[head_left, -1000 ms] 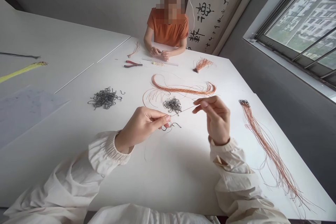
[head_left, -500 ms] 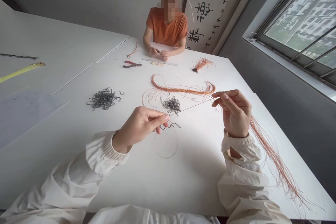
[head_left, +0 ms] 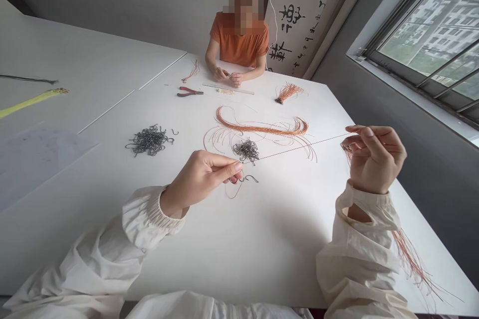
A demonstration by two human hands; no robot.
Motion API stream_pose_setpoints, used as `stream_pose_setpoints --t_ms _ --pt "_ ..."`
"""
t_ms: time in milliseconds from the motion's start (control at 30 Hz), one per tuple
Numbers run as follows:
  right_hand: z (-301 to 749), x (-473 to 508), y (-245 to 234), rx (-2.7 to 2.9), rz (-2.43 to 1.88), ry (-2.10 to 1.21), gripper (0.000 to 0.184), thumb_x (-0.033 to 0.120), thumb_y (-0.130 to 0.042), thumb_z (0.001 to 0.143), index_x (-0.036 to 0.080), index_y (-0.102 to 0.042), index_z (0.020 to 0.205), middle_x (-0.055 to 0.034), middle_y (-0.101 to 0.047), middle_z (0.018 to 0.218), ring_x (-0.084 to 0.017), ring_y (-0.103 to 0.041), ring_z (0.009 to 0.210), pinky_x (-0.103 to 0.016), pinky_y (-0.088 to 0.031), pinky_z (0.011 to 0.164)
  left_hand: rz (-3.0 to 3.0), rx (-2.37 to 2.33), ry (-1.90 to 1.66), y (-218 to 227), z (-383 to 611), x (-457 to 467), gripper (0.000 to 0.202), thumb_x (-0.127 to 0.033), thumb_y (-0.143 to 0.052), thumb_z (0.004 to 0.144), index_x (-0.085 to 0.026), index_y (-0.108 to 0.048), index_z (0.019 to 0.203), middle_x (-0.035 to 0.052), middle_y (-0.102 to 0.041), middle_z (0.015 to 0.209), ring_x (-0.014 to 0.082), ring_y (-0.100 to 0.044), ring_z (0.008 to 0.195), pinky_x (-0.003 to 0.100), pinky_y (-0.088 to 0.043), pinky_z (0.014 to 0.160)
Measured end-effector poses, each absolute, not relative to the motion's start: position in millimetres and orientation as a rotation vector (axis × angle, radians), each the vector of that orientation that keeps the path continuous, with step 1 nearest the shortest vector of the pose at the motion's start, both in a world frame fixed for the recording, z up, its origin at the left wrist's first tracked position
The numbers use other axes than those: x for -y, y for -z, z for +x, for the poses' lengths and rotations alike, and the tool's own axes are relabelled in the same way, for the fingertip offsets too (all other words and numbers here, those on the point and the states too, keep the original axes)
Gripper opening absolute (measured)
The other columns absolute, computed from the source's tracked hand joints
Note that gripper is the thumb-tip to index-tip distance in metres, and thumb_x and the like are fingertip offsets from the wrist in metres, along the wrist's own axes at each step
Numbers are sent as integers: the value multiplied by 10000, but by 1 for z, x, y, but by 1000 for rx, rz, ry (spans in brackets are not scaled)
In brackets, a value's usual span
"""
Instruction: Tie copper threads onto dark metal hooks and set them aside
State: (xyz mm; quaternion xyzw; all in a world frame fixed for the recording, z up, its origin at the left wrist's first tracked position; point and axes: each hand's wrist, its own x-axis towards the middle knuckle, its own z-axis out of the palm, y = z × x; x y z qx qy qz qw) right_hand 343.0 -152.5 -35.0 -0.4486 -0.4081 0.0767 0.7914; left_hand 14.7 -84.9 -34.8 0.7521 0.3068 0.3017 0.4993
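The left hand (head_left: 209, 174) has thumb and forefinger pressed together on a thin reddish line (head_left: 299, 147); the right hand (head_left: 377, 154), well apart from it, pinches the far end between thumb and fingertips, its other fingers loosely curled. The line stretches nearly straight between the two hands, with a slack loop (head_left: 235, 194) hanging below the left fingertips.

A hard pull by the right hand could slip the line from the left hand's pinch, or snap it, as it looks very fine. Since it crosses close by the small pile of hooks (head_left: 246, 150) just beyond the left fingertips, a dip could snag a point. The loop, near the loose hook (head_left: 252, 178) beside those fingertips, could catch likewise.

Whether a hook sits inside the left hand's grip cannot be told: the fingers cover it. The right hand and sleeve (head_left: 366, 229) hide much of the orange bundle (head_left: 411, 254) behind them, and where the loop's tail ends is too faint to follow.
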Motion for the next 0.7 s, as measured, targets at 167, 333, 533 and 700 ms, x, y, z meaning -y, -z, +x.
stream_pose_setpoints --t_ms 167,333,533,700 --pt "367 158 37 786 -937 -97 75 153 -678 766 133 -645 702 -92 -700 762 -138 -607 518 -282 -474 533 1805 -757 -813 37 15 84 240 -304 -639 886 -133 -761 769 44 -745 737 137 -684 670 216 -577 650" --pt "388 167 38 735 -959 1 94 128 -667 750 177 -676 670 -94 -694 758 -164 -604 528 -323 -462 534 1800 -751 -788 37 15 84 260 -324 -620 898 -125 -758 803 61 -747 766 161 -700 724 246 -590 679" --pt "412 184 39 621 -927 162 182 91 -588 749 210 -672 640 -78 -688 712 -179 -628 605 -318 -420 513 1777 -747 -751 35 15 85 251 -316 -634 886 -117 -744 778 60 -740 755 140 -685 655 221 -582 619" --pt "413 188 38 602 -952 174 213 77 -567 750 226 -666 636 -64 -686 704 -175 -635 635 -331 -428 540 1757 -725 -691 34 16 87 255 -300 -642 878 -104 -743 749 66 -723 712 143 -678 648 217 -575 604"
